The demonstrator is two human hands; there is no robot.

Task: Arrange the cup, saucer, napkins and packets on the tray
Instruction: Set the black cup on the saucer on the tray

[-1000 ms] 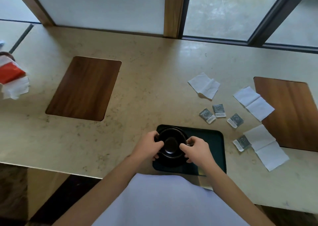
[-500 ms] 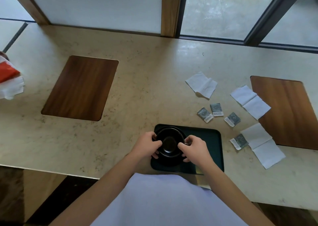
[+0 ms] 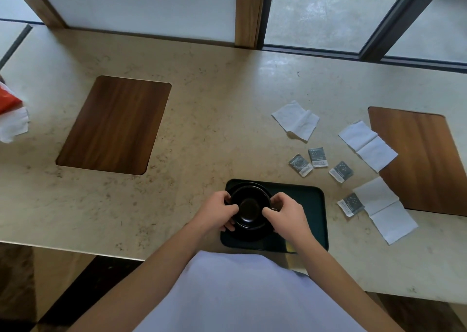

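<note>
A black cup (image 3: 250, 208) sits over a black saucer (image 3: 255, 189) on the left half of a dark tray (image 3: 308, 205) near the counter's front edge. My left hand (image 3: 214, 211) grips the cup's left side and my right hand (image 3: 285, 214) grips its right side, by the handle. Three white napkins lie on the counter to the right: one (image 3: 295, 120) further back, one (image 3: 367, 146) beside the right wooden inlay, one (image 3: 386, 210) right of the tray. Several grey packets lie between them, among them one (image 3: 300, 165), another (image 3: 341, 171) and one (image 3: 351, 204) partly under the nearest napkin.
Two dark wooden inlays are set in the beige counter, one (image 3: 113, 125) at the left and one (image 3: 419, 159) at the right edge. A red and white bundle (image 3: 10, 114) lies at the far left. Window frames run behind the counter.
Both hands stay on the cup over the saucer. The view has shifted slightly; the cup and hands have barely moved on the tray.
</note>
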